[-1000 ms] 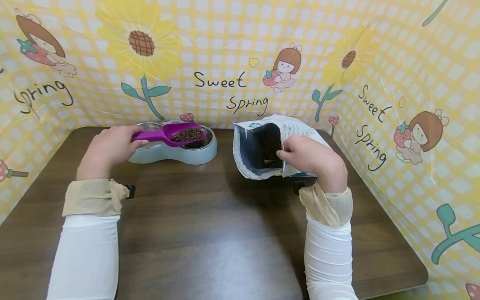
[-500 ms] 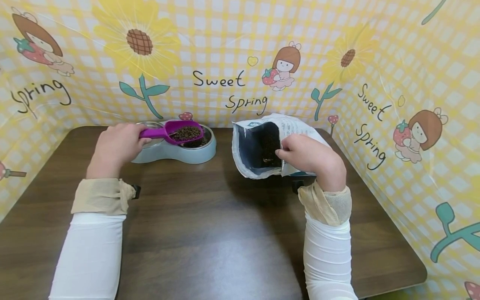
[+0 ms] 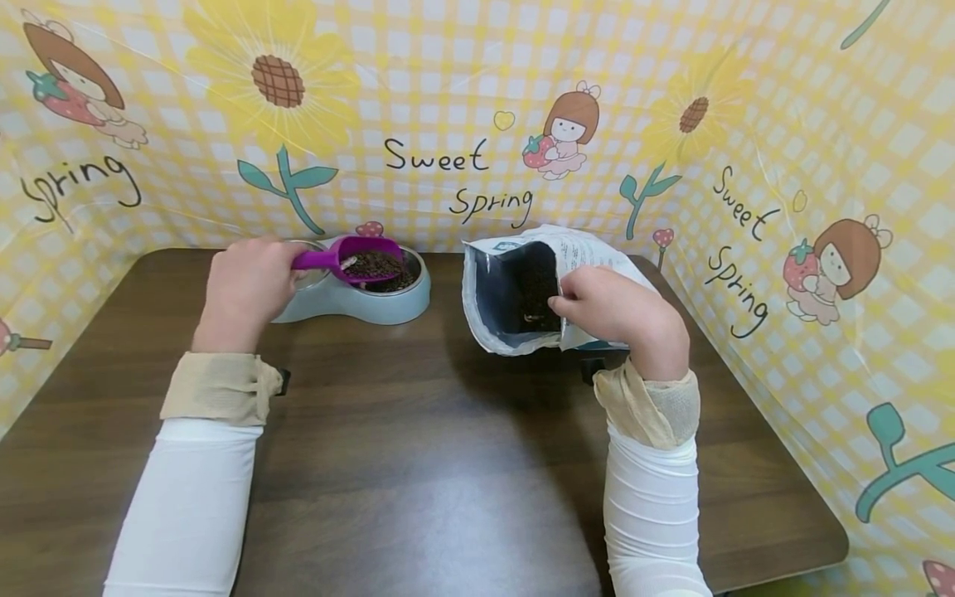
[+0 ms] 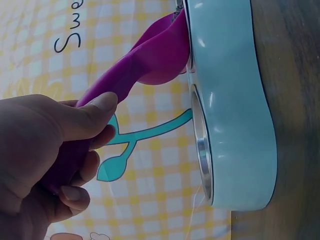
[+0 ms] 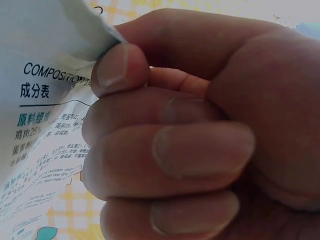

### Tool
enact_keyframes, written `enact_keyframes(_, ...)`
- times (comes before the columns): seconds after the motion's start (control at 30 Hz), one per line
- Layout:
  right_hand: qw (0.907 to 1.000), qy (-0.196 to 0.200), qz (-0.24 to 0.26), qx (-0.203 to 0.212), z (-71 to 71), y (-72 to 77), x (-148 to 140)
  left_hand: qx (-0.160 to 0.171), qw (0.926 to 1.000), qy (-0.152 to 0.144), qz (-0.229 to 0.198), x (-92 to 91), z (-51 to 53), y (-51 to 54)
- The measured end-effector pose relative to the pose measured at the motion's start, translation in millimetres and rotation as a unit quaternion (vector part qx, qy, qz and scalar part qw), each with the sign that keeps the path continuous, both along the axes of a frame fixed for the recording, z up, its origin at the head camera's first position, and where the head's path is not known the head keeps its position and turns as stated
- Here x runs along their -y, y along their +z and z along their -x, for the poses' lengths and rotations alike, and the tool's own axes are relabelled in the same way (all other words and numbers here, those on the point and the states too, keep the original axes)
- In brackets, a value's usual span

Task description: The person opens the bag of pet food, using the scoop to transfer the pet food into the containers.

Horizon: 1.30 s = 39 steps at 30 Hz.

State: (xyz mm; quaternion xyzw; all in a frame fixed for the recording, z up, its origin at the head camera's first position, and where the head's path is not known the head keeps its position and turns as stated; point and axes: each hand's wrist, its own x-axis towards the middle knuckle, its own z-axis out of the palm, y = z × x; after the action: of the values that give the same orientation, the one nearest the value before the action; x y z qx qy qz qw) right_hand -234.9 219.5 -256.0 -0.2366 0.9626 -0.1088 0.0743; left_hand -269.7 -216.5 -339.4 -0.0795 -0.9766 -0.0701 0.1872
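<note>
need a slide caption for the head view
Left hand holds a purple scoop of brown pellets over a double bowl; right hand pinches an open bag by its edge.

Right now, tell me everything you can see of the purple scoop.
The purple scoop looks like smooth plastic, with a deep open head and a long handle, which the left hand grips. Brown kibble lies in the head, which tilts down over the right metal bowl of the pale blue double feeder. Whether scoop and bowl touch is unclear.

Left sleeve (image 3: 182,506): white, mostly smooth | Right sleeve (image 3: 651,506): white, crosswise creases | Left wristband (image 3: 216,388): beige, bunched | Right wristband (image 3: 656,410): beige, folded | Black blocks (image 3: 283,382) (image 3: 592,371): one per wristband
</note>
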Motion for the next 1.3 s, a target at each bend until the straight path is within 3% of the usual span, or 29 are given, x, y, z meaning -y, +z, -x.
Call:
enact_keyframes(0.37, 1.0, -0.001, 0.005, 0.005, 0.0, 0.3, 0.4, -0.042, 0.999, -0.005, 0.009, -16.4, 0.1, -4.9)
enact_keyframes(0.87, 0.9999, -0.007, -0.007, 0.005, 1.0, -0.5, 0.2, -0.106, 0.9941, -0.011, 0.017, -17.9, 0.4, -5.5)
enact_keyframes(1.3, 0.9999, -0.009, -0.008, -0.002, 0.5, -0.6, -0.3, -0.228, 0.9734, -0.014, 0.013, -22.3, 4.7, -10.5)
